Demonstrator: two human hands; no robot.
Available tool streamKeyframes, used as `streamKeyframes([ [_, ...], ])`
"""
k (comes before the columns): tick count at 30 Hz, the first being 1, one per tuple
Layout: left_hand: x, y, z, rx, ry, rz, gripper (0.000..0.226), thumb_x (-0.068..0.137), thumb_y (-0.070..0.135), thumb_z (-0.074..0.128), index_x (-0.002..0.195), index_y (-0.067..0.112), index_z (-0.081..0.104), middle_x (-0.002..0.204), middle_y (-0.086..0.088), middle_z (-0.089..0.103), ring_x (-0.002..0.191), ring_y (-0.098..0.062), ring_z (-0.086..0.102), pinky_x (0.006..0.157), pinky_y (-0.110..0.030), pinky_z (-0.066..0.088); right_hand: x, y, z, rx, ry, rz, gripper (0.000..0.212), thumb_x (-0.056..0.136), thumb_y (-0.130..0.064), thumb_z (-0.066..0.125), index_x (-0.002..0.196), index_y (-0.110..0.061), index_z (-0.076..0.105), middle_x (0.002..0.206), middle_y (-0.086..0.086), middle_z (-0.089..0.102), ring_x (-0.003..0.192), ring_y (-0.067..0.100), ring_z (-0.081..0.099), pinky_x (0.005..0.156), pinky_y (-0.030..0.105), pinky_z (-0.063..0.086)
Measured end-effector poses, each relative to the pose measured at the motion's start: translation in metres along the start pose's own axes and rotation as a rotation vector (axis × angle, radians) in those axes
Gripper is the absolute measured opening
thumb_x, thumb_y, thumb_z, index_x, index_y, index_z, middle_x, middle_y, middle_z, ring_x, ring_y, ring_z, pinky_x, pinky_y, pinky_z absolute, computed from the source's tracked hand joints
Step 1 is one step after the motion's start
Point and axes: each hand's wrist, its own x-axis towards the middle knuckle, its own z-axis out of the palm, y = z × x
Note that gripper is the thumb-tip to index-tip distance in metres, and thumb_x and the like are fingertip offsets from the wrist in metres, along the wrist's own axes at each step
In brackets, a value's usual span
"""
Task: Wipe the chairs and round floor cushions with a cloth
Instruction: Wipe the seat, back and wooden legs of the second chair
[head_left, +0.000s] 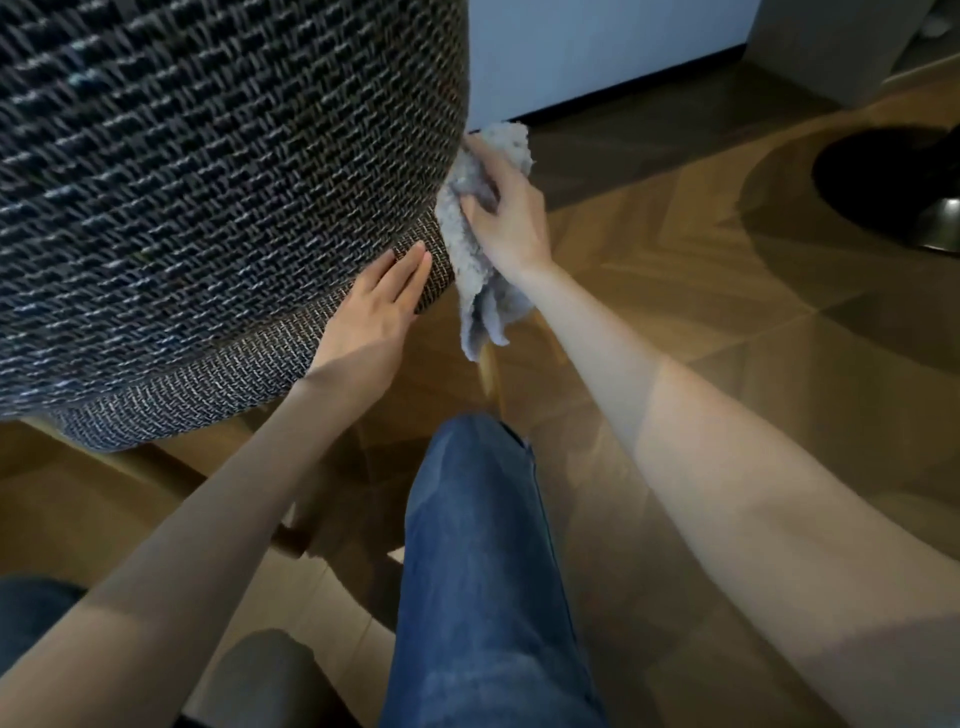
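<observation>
A large chair (208, 197) covered in dark woven fabric fills the upper left of the head view, its rounded back toward me. My left hand (376, 306) lies flat with straight fingers against the lower right of that fabric. My right hand (506, 210) grips a pale grey fluffy cloth (475, 260) and holds it against the chair's right edge. The cloth's loose end hangs down below the hand.
Wooden herringbone floor (675, 291) spreads to the right. A dark round base (893, 182) stands at the far right. A white wall with a dark skirting (623, 52) runs behind. My knee in blue jeans (478, 545) is below the hands.
</observation>
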Motion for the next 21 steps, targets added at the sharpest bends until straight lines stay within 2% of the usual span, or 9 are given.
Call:
streamKeyframes([
  [3, -0.002, 0.001, 0.0, -0.037, 0.062, 0.022, 0.056, 0.101, 0.006, 0.038, 0.15, 0.003, 0.011, 0.159, -0.01, 0.01, 0.146, -0.028, 0.011, 0.118, -0.029, -0.001, -0.004, 0.011, 0.017, 0.013, 0.003, -0.026, 0.052, 0.094, -0.019, 0.055, 0.144, -0.022, 0.042, 0.101, 0.006, 0.045, 0.08, 0.017, 0.053, 0.083, 0.028, 0.05],
  [7, -0.003, 0.002, 0.002, -0.167, 0.093, 0.005, 0.055, 0.098, 0.0, 0.044, 0.149, 0.002, 0.023, 0.157, -0.01, 0.02, 0.143, -0.034, 0.02, 0.119, -0.035, 0.011, -0.006, 0.024, 0.03, 0.101, 0.144, -0.037, 0.051, 0.091, -0.015, 0.062, 0.14, -0.018, 0.047, 0.088, 0.0, 0.037, 0.06, 0.003, 0.037, 0.072, 0.007, 0.042],
  [10, -0.003, 0.0, 0.004, -0.205, 0.121, 0.015, 0.056, 0.095, -0.003, 0.049, 0.147, 0.0, 0.028, 0.155, -0.013, 0.027, 0.14, -0.037, 0.026, 0.117, -0.037, 0.016, -0.01, 0.041, 0.034, 0.08, 0.188, -0.004, 0.048, 0.091, -0.011, 0.061, 0.138, -0.013, 0.05, 0.083, 0.004, 0.041, 0.065, 0.007, 0.04, 0.071, 0.005, 0.037],
  [13, -0.004, -0.002, 0.008, -0.202, 0.147, 0.036, 0.055, 0.093, -0.004, 0.052, 0.145, -0.003, 0.032, 0.152, -0.016, 0.031, 0.137, -0.039, 0.032, 0.116, -0.042, 0.022, -0.035, 0.068, 0.041, 0.017, 0.06, 0.039, 0.051, 0.091, -0.012, 0.062, 0.14, -0.013, 0.048, 0.097, 0.014, 0.054, 0.087, 0.02, 0.053, 0.081, 0.007, 0.032],
  [14, -0.003, -0.003, 0.01, -0.205, 0.15, 0.039, 0.055, 0.093, -0.004, 0.051, 0.145, -0.003, 0.032, 0.152, -0.016, 0.031, 0.137, -0.04, 0.032, 0.116, -0.043, 0.023, -0.047, 0.076, 0.045, -0.005, 0.047, 0.05, 0.055, 0.088, -0.011, 0.065, 0.14, -0.013, 0.047, 0.098, 0.013, 0.053, 0.089, 0.019, 0.054, 0.084, 0.01, 0.034],
  [15, -0.003, -0.003, 0.013, -0.207, 0.15, 0.038, 0.055, 0.094, -0.003, 0.05, 0.145, -0.002, 0.031, 0.152, -0.016, 0.031, 0.137, -0.039, 0.031, 0.116, -0.044, 0.024, -0.06, 0.084, 0.049, -0.019, 0.053, 0.066, 0.058, 0.086, -0.009, 0.068, 0.14, -0.012, 0.047, 0.094, 0.009, 0.05, 0.084, 0.013, 0.051, 0.082, 0.01, 0.036],
  [17, -0.003, -0.004, 0.017, -0.209, 0.147, 0.03, 0.056, 0.094, -0.003, 0.049, 0.146, -0.001, 0.029, 0.153, -0.015, 0.029, 0.138, -0.039, 0.029, 0.116, -0.046, 0.025, -0.08, 0.095, 0.059, 0.0, 0.081, 0.124, 0.062, 0.083, -0.009, 0.073, 0.139, -0.012, 0.048, 0.087, 0.001, 0.043, 0.071, 0.0, 0.041, 0.077, 0.003, 0.035],
  [19, -0.002, -0.005, 0.02, -0.21, 0.149, 0.022, 0.057, 0.094, -0.004, 0.049, 0.147, -0.001, 0.028, 0.153, -0.015, 0.029, 0.138, -0.038, 0.029, 0.115, -0.047, 0.026, -0.091, 0.103, 0.067, 0.034, 0.102, 0.184, 0.063, 0.081, -0.011, 0.075, 0.139, -0.014, 0.049, 0.085, -0.002, 0.04, 0.067, -0.002, 0.039, 0.073, -0.002, 0.031],
  [21, -0.002, -0.005, 0.021, -0.209, 0.152, 0.024, 0.059, 0.092, -0.005, 0.05, 0.147, -0.001, 0.029, 0.153, -0.015, 0.03, 0.137, -0.039, 0.03, 0.115, -0.047, 0.026, -0.1, 0.112, 0.073, 0.034, 0.098, 0.245, 0.064, 0.079, -0.012, 0.077, 0.137, -0.015, 0.051, 0.086, -0.001, 0.043, 0.07, 0.0, 0.043, 0.076, -0.001, 0.032],
])
